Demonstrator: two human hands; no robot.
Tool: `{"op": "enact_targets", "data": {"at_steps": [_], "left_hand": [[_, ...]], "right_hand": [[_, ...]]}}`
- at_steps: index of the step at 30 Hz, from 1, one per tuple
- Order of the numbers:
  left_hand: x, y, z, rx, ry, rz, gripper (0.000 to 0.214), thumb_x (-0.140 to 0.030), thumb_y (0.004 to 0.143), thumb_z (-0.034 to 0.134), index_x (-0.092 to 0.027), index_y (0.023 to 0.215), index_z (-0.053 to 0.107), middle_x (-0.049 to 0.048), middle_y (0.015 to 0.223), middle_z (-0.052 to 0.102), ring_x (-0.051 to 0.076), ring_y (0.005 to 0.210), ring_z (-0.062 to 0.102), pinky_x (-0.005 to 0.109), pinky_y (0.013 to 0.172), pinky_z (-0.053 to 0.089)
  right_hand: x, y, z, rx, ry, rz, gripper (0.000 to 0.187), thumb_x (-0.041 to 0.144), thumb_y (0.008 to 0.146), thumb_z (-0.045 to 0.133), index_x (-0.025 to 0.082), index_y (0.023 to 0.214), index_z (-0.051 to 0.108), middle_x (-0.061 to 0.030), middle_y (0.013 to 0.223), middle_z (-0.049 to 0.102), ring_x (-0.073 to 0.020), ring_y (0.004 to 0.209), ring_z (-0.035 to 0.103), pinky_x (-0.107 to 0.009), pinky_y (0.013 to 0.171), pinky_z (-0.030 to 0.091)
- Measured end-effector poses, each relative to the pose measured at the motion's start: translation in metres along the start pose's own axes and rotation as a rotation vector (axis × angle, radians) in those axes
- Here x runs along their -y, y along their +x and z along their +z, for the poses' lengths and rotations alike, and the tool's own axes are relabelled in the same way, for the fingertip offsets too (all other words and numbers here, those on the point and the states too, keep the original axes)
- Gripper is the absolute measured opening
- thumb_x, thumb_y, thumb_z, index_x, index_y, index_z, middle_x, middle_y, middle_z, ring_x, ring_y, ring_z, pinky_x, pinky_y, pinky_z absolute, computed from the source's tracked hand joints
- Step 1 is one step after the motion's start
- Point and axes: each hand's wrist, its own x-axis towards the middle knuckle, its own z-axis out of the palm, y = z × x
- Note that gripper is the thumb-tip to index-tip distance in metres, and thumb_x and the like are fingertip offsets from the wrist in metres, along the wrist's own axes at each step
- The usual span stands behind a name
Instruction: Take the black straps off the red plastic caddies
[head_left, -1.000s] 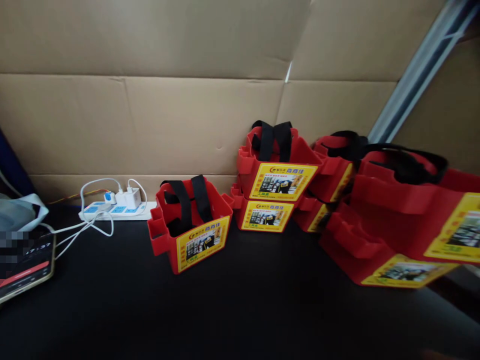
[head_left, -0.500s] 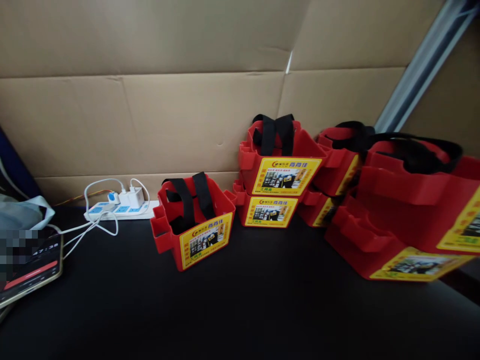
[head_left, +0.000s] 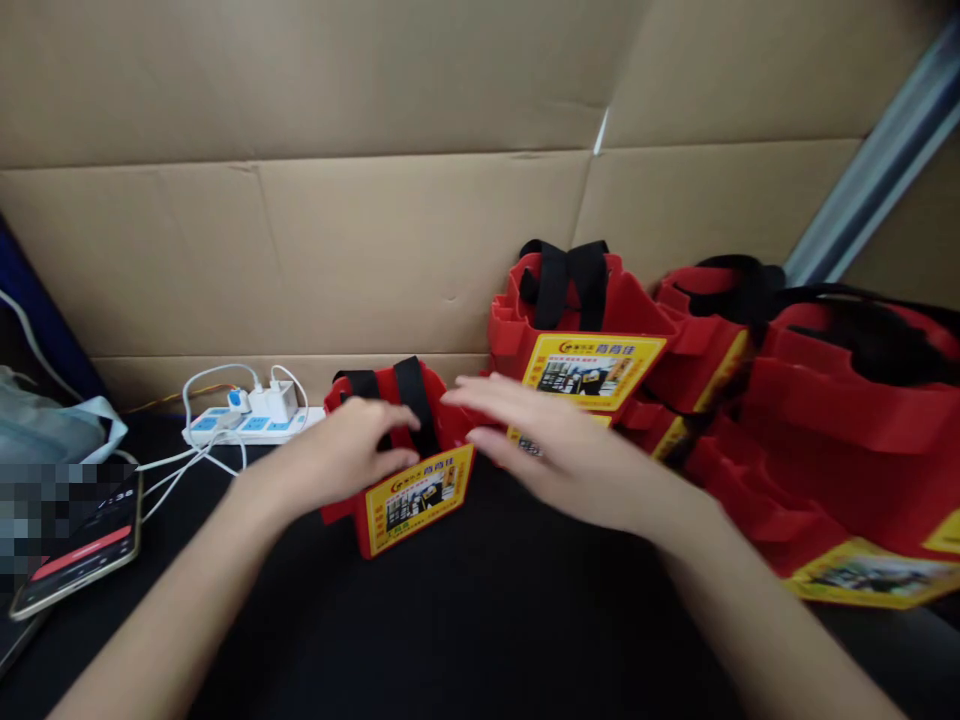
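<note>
Two bare hands are over the lone red tool caddy standing towards the middle of the black table. The left hand lies across the caddy's near left rim, fingers curled loosely over the edge beside its black strap, touching rather than clamped. The right hand hovers flat and open at the caddy's right side, fingers spread, holding nothing; whether it touches the red wall I cannot tell. The caddy's yellow label faces us. Behind the right hand, stacked red caddies stand against the cardboard wall at the back edge, and more of them crowd the right edge. Towards the back left corner sits a white power strip with chargers plugged in, its cables trailing to a phone near the left edge.
</note>
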Motion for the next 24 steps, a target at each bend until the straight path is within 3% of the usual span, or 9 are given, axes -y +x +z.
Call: {"op": "enact_targets", "data": {"at_steps": [4,8,10,13,15,17,20,22,24], "left_hand": [[0.009,0.015,0.024,0.300,-0.037,-0.049,0.045,-0.054,0.080,0.041,-0.021,0.101,0.063,0.0068,0.087,0.067,0.019,0.075,0.061,0.027,0.064,0.044],[0.008,0.014,0.033,0.552,-0.081,0.085,0.040,-0.049,0.065,0.060,-0.019,0.092,0.065,0.0020,0.074,0.066,0.014,0.059,0.058,0.020,0.049,0.039],[0.003,0.010,0.034,0.548,0.017,0.078,0.034,-0.041,0.062,0.063,-0.018,0.087,0.066,0.0038,0.073,0.066,0.014,0.055,0.056,0.021,0.044,0.036],[-0.005,0.007,0.033,0.507,0.159,0.041,0.032,-0.034,0.063,0.062,-0.015,0.089,0.066,0.0091,0.083,0.065,0.017,0.057,0.057,0.023,0.043,0.034],[-0.008,0.005,0.032,0.496,0.209,0.035,0.035,-0.034,0.064,0.060,-0.015,0.092,0.065,0.0117,0.088,0.064,0.021,0.064,0.059,0.026,0.048,0.038],[-0.009,0.005,0.031,0.518,0.200,0.043,0.037,-0.036,0.067,0.057,-0.015,0.096,0.064,0.0125,0.089,0.064,0.023,0.071,0.060,0.029,0.055,0.043],[-0.008,0.005,0.031,0.494,0.113,0.118,0.046,-0.042,0.070,0.054,-0.021,0.111,0.057,0.0126,0.108,0.060,0.026,0.092,0.058,0.035,0.072,0.045],[-0.007,0.006,0.033,0.467,0.088,0.147,0.052,-0.045,0.069,0.056,-0.024,0.117,0.052,0.0118,0.119,0.054,0.027,0.102,0.054,0.037,0.079,0.043],[-0.006,0.009,0.035,0.497,0.114,0.127,0.052,-0.047,0.068,0.057,-0.022,0.113,0.055,0.0122,0.114,0.058,0.028,0.097,0.056,0.037,0.077,0.044]], "right_hand": [[-0.019,0.007,0.036,0.434,-0.009,-0.045,0.023,0.020,0.087,0.040,0.019,0.096,0.062,-0.0022,0.083,0.065,-0.0147,0.082,0.059,-0.035,0.088,0.040],[-0.006,0.001,0.031,0.516,0.006,0.026,0.025,0.022,0.087,0.039,0.020,0.082,0.064,-0.0021,0.073,0.063,-0.0134,0.068,0.059,-0.031,0.075,0.043],[0.006,0.001,0.028,0.464,-0.047,0.162,0.028,0.026,0.088,0.036,0.017,0.086,0.063,-0.0068,0.078,0.064,-0.0166,0.070,0.059,-0.030,0.065,0.043],[0.019,0.010,0.040,0.379,-0.200,0.366,0.032,0.022,0.084,0.042,0.009,0.111,0.053,-0.0152,0.090,0.063,-0.0237,0.077,0.060,-0.034,0.064,0.043],[0.019,0.020,0.054,0.425,-0.233,0.417,0.046,0.016,0.078,0.048,0.007,0.123,0.043,-0.0180,0.092,0.062,-0.0272,0.082,0.060,-0.037,0.065,0.043],[0.014,0.028,0.067,0.508,-0.185,0.400,0.045,0.013,0.073,0.051,0.011,0.118,0.049,-0.0158,0.088,0.063,-0.0267,0.081,0.061,-0.035,0.063,0.044],[0.003,0.032,0.075,0.555,-0.099,0.364,0.022,0.011,0.071,0.051,0.012,0.089,0.063,-0.0123,0.080,0.064,-0.0233,0.076,0.061,-0.030,0.059,0.043],[-0.002,0.031,0.071,0.548,-0.067,0.350,0.017,0.009,0.071,0.048,0.011,0.080,0.063,-0.0117,0.077,0.064,-0.0210,0.075,0.061,-0.028,0.059,0.044],[-0.005,0.030,0.060,0.515,0.035,0.344,0.019,0.008,0.072,0.046,0.012,0.081,0.062,-0.0097,0.077,0.065,-0.0164,0.071,0.061,-0.025,0.058,0.045]]}}
